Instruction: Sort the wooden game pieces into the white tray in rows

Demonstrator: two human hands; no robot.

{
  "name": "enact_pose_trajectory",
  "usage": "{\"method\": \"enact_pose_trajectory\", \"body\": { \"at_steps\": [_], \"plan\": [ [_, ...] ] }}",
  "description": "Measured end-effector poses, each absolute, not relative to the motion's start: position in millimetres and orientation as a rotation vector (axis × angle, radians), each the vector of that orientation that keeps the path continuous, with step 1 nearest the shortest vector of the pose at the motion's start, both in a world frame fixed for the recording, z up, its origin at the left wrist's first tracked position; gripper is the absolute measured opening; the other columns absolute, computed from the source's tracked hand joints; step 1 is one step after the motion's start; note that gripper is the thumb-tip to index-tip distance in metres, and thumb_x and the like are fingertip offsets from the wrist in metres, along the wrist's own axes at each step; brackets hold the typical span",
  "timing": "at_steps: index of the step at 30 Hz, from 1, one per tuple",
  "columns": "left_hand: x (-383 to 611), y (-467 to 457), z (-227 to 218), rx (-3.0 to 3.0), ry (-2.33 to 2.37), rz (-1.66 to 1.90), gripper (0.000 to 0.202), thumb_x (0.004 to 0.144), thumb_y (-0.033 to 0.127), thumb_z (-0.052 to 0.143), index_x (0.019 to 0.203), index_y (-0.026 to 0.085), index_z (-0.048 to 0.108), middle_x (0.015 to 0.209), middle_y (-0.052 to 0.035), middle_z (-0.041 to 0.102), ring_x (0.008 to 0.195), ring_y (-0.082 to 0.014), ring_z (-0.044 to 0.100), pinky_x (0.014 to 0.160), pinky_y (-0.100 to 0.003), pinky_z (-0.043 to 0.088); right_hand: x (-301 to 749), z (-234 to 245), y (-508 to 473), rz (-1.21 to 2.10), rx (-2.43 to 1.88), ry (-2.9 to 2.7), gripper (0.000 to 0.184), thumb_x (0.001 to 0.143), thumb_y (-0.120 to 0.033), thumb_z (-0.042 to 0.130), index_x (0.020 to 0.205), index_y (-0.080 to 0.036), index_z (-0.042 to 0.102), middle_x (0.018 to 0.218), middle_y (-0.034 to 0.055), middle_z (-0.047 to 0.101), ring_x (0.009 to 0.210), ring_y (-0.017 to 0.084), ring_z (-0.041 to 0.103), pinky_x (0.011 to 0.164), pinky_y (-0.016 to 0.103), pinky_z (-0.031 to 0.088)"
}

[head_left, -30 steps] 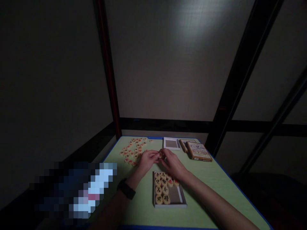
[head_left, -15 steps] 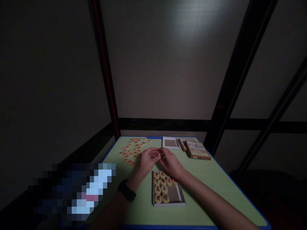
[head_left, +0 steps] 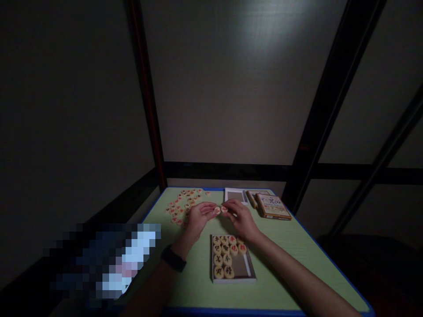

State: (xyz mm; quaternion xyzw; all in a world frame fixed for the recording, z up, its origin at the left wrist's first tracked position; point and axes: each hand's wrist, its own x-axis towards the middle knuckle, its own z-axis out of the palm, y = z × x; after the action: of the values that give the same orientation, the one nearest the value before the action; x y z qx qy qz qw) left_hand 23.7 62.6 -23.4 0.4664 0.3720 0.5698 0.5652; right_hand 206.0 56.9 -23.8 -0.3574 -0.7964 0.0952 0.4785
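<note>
My left hand (head_left: 198, 216) and my right hand (head_left: 241, 216) meet above the green table (head_left: 291, 251), beyond a shallow box (head_left: 246, 270). Each hand pinches a round cream game piece: the left holds one (head_left: 217, 210), the right holds another (head_left: 224, 209), and the two pieces sit side by side. The box holds several round pieces (head_left: 224, 253) with black or red characters, packed in its left part. A black watch is on my left wrist (head_left: 172, 258).
A loose pile of the same pieces (head_left: 183, 203) lies at the table's far left. A white tray (head_left: 235, 195) and two printed flat boxes (head_left: 272, 206) lie at the far edge. Dark beams and a wall stand behind. A blurred patch covers the lower left.
Both hands have lifted slightly away from the box and toward the far side, and the two pieces between the fingertips now show apart.
</note>
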Motion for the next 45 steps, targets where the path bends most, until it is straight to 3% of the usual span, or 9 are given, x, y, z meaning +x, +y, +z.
{"method": "enact_pose_trajectory", "body": {
  "at_steps": [4, 10, 16, 23, 29, 35, 45],
  "plan": [
    [23.0, 60.6, -24.7, 1.073, 0.826, 1.256, 0.048, 0.051, 0.025, 0.095, 0.092, 0.013, 0.071, 0.093, -0.0105, 0.075, 0.091, -0.0229, 0.071, 0.087, -0.036, 0.057, 203.1, -21.9, 52.3, 0.205, -0.838, -2.021, 0.011, 0.094, -0.025, 0.061, 0.101, -0.02, 0.068, 0.097, 0.0078, 0.07, 0.088, 0.02, 0.066, 0.08, 0.033, 0.054],
    [22.1, 56.2, -20.0, 1.043, 0.764, 1.199, 0.051, 0.056, 0.03, 0.093, 0.097, 0.012, 0.069, 0.093, -0.0111, 0.076, 0.089, -0.0228, 0.072, 0.088, -0.036, 0.057, 203.8, -26.4, 52.2, 0.069, -0.856, -2.087, 0.016, 0.098, -0.029, 0.055, 0.103, -0.018, 0.065, 0.095, 0.0092, 0.072, 0.087, 0.021, 0.067, 0.079, 0.034, 0.055],
    [24.2, 59.6, -23.8, 1.147, 0.85, 1.234, 0.053, 0.046, 0.025, 0.096, 0.089, 0.012, 0.069, 0.087, -0.0076, 0.074, 0.088, -0.0218, 0.07, 0.087, -0.036, 0.056, 204.0, -25.6, 48.6, -0.028, -0.801, -2.152, 0.019, 0.098, -0.028, 0.055, 0.111, -0.017, 0.065, 0.102, 0.0123, 0.073, 0.093, 0.024, 0.067, 0.084, 0.037, 0.055],
    [18.4, 63.5, -24.2, 1.261, 0.795, 1.106, 0.054, 0.047, 0.02, 0.094, 0.093, 0.013, 0.069, 0.091, -0.0062, 0.072, 0.086, -0.0201, 0.068, 0.084, -0.035, 0.055, 206.4, -11.3, 39.4, 0.005, -0.769, -2.333, 0.028, 0.094, -0.015, 0.054, 0.119, -0.019, 0.066, 0.106, 0.0115, 0.073, 0.095, 0.022, 0.068, 0.083, 0.034, 0.055],
    [17.7, 60.6, -20.8, 1.322, 0.698, 1.017, 0.05, 0.052, 0.021, 0.092, 0.095, 0.015, 0.068, 0.091, -0.0052, 0.07, 0.089, -0.0199, 0.067, 0.086, -0.035, 0.053, 206.7, 2.9, 26.1, -0.022, -0.88, -2.427, 0.037, 0.09, -0.015, 0.058, 0.126, -0.018, 0.064, 0.111, 0.013, 0.072, 0.095, 0.023, 0.068, 0.081, 0.032, 0.054],
    [16.1, 60.5, -21.7, 1.338, 0.672, 0.95, 0.051, 0.052, 0.019, 0.092, 0.098, 0.015, 0.068, 0.095, -0.006, 0.07, 0.093, -0.0203, 0.066, 0.088, -0.034, 0.051, 205.1, 7.7, 20.2, -0.036, -0.909, -2.509, 0.032, 0.087, -0.013, 0.058, 0.118, -0.015, 0.067, 0.109, 0.0136, 0.073, 0.096, 0.023, 0.068, 0.083, 0.032, 0.053],
    [20.6, 51.9, -14.0, 1.328, 0.671, 0.958, 0.06, 0.049, 0.036, 0.096, 0.098, 0.015, 0.07, 0.101, -0.0084, 0.071, 0.09, -0.0201, 0.068, 0.087, -0.033, 0.052, 206.0, 10.5, 25.6, 0.172, -1.011, -2.293, 0.023, 0.082, -0.009, 0.062, 0.102, -0.017, 0.072, 0.094, 0.0086, 0.074, 0.086, 0.02, 0.068, 0.077, 0.029, 0.051]
  ]
}}
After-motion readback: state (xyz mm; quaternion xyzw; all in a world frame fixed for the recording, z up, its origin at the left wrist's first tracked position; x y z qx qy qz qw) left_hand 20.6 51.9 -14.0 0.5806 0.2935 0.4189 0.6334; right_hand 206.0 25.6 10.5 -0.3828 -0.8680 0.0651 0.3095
